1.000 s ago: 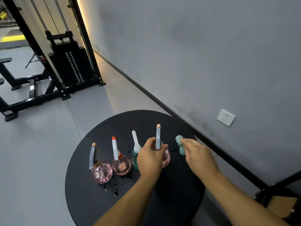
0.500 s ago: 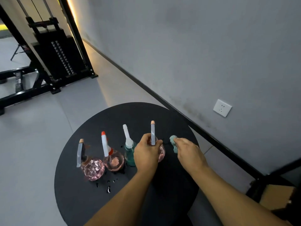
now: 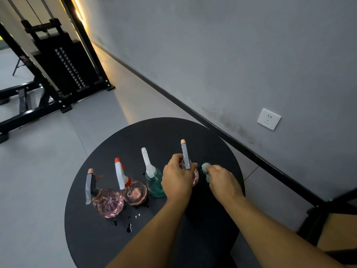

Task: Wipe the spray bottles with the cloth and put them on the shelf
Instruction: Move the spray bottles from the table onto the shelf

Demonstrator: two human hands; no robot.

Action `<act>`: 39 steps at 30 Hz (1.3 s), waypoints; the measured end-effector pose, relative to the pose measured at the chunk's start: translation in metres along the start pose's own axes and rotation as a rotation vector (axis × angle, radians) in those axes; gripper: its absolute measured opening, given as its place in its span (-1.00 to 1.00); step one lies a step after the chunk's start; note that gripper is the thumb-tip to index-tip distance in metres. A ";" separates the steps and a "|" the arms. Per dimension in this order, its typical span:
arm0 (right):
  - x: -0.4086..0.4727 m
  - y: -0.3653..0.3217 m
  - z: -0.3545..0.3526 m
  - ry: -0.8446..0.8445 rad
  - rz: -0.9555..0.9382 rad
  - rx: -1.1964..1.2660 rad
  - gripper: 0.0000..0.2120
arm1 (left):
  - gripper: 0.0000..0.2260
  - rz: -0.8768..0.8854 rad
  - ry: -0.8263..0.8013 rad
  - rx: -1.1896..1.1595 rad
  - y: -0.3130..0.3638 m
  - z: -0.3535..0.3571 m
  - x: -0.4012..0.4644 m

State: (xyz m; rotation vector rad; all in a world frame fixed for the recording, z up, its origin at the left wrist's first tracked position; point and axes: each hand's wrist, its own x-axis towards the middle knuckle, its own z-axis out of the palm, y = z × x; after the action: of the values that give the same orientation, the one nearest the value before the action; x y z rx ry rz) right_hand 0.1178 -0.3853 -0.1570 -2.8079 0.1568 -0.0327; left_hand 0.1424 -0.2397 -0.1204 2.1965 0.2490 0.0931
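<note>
- Two bare forearms reach in from the bottom edge over one round black surface (image 3: 162,130).
- A few dark droplets (image 3: 129,227) lie on the surface near its front left, just ahead of the nearest bottle.
- Four spray bottles stand upright in a row across the surface, all with nozzles pointing away.
- The first pink bottle (image 3: 107,204), at far left, is round and clear pink with a grey sprayer tipped in peach.
- The second pink bottle (image 3: 135,193) stands just beside it, with a white sprayer and an orange tip.
- The teal bottle (image 3: 155,182), the only one of that colour, has a white sprayer and stands between the second pink bottle and the left hand.
- The left hand (image 3: 177,178) has its fingers curled round the neck of the held pink bottle (image 3: 195,176), fourth in the row, which is mostly hidden under the hand; its grey sprayer rises above the knuckles.
- The right hand (image 3: 222,180) pinches one small teal cloth (image 3: 205,168), bunched up, just beside the held pink bottle's right side; whether cloth and bottle touch cannot be told.
- Farther off, one white wall socket (image 3: 269,118) sits on the grey wall.
- Farthest, at upper left, stands one black weight machine (image 3: 65,62).
</note>
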 end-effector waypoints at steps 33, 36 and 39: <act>-0.030 -0.026 -0.074 -0.063 0.096 0.246 -0.47 | -0.47 0.198 -0.200 0.243 -0.023 -0.106 -0.069; -0.042 -0.047 -0.098 -0.028 0.088 0.294 -0.46 | -0.50 0.242 -0.196 0.271 -0.019 -0.129 -0.076; -0.057 -0.066 -0.113 -0.015 0.090 0.337 -0.44 | -0.53 0.277 -0.199 0.281 -0.018 -0.150 -0.079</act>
State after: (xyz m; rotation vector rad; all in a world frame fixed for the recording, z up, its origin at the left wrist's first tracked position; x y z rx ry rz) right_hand 0.0640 -0.3527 -0.0293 -2.4622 0.2488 -0.0156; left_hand 0.0386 -0.1278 -0.0438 2.4890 -0.1651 -0.0082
